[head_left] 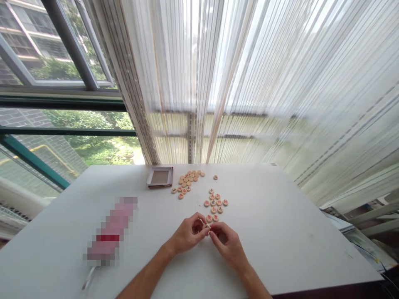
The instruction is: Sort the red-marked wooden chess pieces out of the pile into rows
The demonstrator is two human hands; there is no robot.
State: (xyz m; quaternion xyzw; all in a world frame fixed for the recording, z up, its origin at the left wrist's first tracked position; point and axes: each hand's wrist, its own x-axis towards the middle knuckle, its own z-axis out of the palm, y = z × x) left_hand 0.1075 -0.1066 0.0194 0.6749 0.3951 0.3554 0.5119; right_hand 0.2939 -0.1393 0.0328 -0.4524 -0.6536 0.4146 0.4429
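My left hand (pixel 188 233) and my right hand (pixel 227 241) meet above the white table (pixel 280 232), fingers pinched together on one round wooden game piece (pixel 206 226) held between them. Just beyond my fingertips lies a loose group of several round wooden pieces with red marks (pixel 215 203). Farther back is a second, tighter pile of several wooden pieces (pixel 188 182), some with red marks and one with a dark mark. One single piece (pixel 215 177) lies apart to the right of that pile.
A small shallow brown box (pixel 160 177) sits at the table's far edge, left of the pile. A blurred-out pink and red object (pixel 110 232) lies on the left side. Striped sheer curtains (pixel 264 83) hang behind the table; a window (pixel 56 83) is at left.
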